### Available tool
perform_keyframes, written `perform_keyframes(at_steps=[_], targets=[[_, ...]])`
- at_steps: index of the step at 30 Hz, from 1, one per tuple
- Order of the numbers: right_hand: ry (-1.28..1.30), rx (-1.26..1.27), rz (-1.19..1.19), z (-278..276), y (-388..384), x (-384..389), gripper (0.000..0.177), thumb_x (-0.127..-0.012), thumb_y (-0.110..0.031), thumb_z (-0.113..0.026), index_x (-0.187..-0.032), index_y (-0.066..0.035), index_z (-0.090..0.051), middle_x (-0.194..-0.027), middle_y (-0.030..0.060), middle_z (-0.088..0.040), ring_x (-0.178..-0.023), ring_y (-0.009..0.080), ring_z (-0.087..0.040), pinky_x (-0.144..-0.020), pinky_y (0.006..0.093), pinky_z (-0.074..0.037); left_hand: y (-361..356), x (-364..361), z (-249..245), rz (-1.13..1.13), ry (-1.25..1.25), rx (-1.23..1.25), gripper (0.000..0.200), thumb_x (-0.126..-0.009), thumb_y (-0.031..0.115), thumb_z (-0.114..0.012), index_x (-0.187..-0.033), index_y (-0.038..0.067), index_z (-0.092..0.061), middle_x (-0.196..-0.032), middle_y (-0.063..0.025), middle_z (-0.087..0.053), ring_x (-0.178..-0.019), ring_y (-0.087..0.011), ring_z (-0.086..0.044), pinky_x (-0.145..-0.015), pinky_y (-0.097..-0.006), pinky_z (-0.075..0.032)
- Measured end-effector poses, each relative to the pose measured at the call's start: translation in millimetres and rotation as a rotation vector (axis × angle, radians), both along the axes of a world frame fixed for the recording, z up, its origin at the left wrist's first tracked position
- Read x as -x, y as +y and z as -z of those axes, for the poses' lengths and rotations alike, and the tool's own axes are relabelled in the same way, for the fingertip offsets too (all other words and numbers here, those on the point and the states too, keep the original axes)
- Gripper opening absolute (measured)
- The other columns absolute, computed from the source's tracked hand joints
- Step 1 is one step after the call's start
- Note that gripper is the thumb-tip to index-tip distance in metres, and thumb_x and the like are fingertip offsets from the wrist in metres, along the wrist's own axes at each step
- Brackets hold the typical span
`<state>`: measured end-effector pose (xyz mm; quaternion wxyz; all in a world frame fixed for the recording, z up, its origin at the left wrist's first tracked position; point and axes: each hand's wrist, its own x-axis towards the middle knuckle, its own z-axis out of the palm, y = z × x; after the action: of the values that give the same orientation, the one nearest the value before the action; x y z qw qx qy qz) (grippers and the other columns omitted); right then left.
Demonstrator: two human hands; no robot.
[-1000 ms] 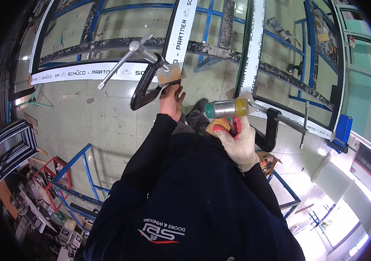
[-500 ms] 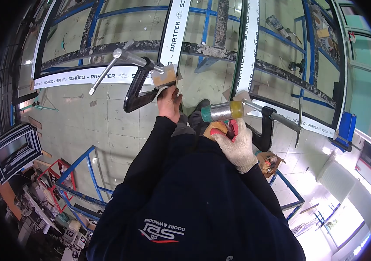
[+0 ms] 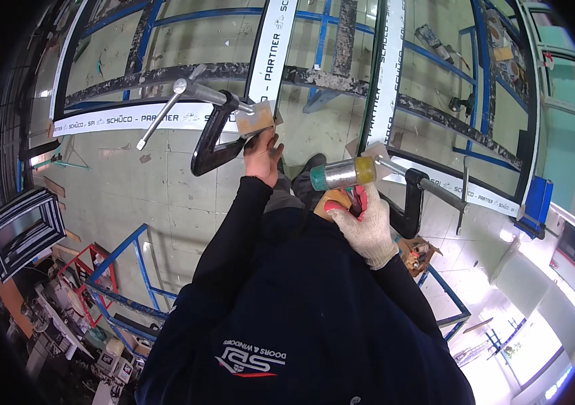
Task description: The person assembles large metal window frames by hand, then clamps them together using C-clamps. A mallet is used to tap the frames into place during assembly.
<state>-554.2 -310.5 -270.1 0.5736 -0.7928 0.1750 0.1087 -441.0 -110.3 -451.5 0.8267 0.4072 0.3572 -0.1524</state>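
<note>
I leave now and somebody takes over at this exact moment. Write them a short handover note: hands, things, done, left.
Left hand, bare: grip closed on the lower end of the left C-clamp, beside its wooden block on the taped frame.
Right hand, gloved: holds a mallet by the handle, head raised near the right C-clamp.
Done: both clamps sit at frame corners; no hand on the right one.
To do: probably tapping and tightening; how tight the clamps are cannot be seen.

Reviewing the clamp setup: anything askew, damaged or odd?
Only one oddity: the left hand at the C-clamp is bare, while the right hand holding the mallet is gloved. No damage visible.
</note>
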Motion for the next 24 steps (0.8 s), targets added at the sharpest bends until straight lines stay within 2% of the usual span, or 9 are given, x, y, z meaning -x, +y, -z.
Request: perform_keyframes(at_steps=[1, 4, 5, 7, 10, 13, 14, 20, 24], targets=[[0.000, 0.007, -0.004, 2, 0, 1, 0.053, -0.082, -0.021, -0.085, -0.120, 0.002, -0.055, -0.097, 0.0124, -0.069, -0.088, 0.0122, -0.066, -0.081, 0.0288, -0.055, -1, -1, 0, 0.013, 0.001, -0.012, 0.034, -0.091, 0.021, -0.073, -0.118, 0.006, -0.057, -0.114, -0.0043, -0.060, -0.109, -0.0196, -0.059, -0.102, -0.0440, -0.047], [-0.041, -0.002, 0.007, 1, 4, -2, 0.052, -0.082, -0.021, -0.086, -0.118, 0.002, -0.055, -0.094, 0.0117, -0.068, -0.084, 0.0111, -0.065, -0.079, 0.0283, -0.054, -10, 10, -24, 0.171, -0.070, -0.460, 0.038, -0.087, 0.015, -0.077, -0.113, 0.002, -0.052, -0.103, -0.0057, -0.063, -0.101, -0.0180, -0.059, -0.090, -0.0397, -0.050], [-0.038, -0.015, 0.004, 2, 4, -3, 0.052, -0.082, -0.022, -0.086, -0.117, 0.002, -0.055, -0.094, 0.0117, -0.068, -0.084, 0.0109, -0.064, -0.079, 0.0283, -0.054, -5, 27, -18, 0.368, -0.188, -0.779, 0.058, -0.084, 0.013, -0.078, -0.129, -0.004, -0.046, -0.107, -0.0127, -0.062, -0.102, -0.0239, -0.060, -0.090, -0.0383, -0.050], [-0.033, -0.040, 0.004, 2, 4, -2, 0.052, -0.082, -0.022, -0.086, -0.116, 0.002, -0.055, -0.094, 0.0116, -0.068, -0.084, 0.0106, -0.064, -0.079, 0.0283, -0.054, 9, 42, -50, 0.677, -0.667, -1.272, 0.082, -0.081, 0.014, -0.079, -0.148, -0.002, -0.034, -0.120, -0.0191, -0.057, -0.102, -0.0323, -0.062, -0.089, -0.0419, -0.052], [0.000, -0.018, 0.001, -4, 6, -5, 0.052, -0.081, -0.024, -0.087, -0.114, 0.001, -0.055, -0.092, 0.0106, -0.068, -0.083, 0.0106, -0.064, -0.078, 0.0282, -0.054, 26, 34, -72, 0.983, -0.665, -1.460, 0.096, -0.079, 0.018, -0.080, -0.158, 0.011, -0.025, -0.128, -0.0223, -0.052, -0.107, -0.0388, -0.062, -0.090, -0.0436, -0.054], [-0.002, -0.020, -0.011, -1, 7, -6, 0.053, -0.080, -0.025, -0.087, -0.113, 0.001, -0.055, -0.091, 0.0099, -0.067, -0.082, 0.0110, -0.063, -0.078, 0.0283, -0.054, 39, 19, -84, 1.216, -0.481, -1.449, 0.095, -0.080, 0.016, -0.079, -0.160, 0.021, -0.026, -0.127, -0.0223, -0.051, -0.109, -0.0411, -0.061, -0.089, -0.0453, -0.055], [-0.005, -0.028, -0.008, 0, 7, -6, 0.053, -0.080, -0.026, -0.088, -0.112, 0.001, -0.055, -0.091, 0.0098, -0.066, -0.082, 0.0112, -0.063, -0.078, 0.0283, -0.054, 43, 16, -81, 1.212, -0.510, -1.432, 0.095, -0.083, 0.016, -0.077, -0.160, 0.027, -0.023, -0.125, -0.0197, -0.051, -0.105, -0.0415, -0.064, -0.086, -0.0481, -0.056], [0.008, -0.019, -0.029, 2, 4, -3, 0.053, -0.079, -0.025, -0.089, -0.110, 0.001, -0.055, -0.090, 0.0099, -0.065, -0.083, 0.0124, -0.064, -0.077, 0.0293, -0.054, 50, 6, -72, 1.352, -0.546, -1.388, 0.092, -0.085, 0.013, -0.072, -0.160, 0.032, -0.021, -0.117, -0.0171, -0.054, -0.091, -0.0405, -0.066, -0.080, -0.0485, -0.056], [-0.020, -0.066, 0.015, 4, 2, -1, 0.052, -0.079, -0.025, -0.089, -0.109, 0.001, -0.056, -0.089, 0.0093, -0.064, -0.080, 0.0126, -0.063, -0.076, 0.0296, -0.054, 61, 5, -77, 1.373, -0.565, -1.397, 0.092, -0.085, 0.009, -0.068, -0.160, 0.034, -0.020, -0.112, -0.0188, -0.056, -0.087, -0.0420, -0.066, -0.080, -0.0492, -0.056]])
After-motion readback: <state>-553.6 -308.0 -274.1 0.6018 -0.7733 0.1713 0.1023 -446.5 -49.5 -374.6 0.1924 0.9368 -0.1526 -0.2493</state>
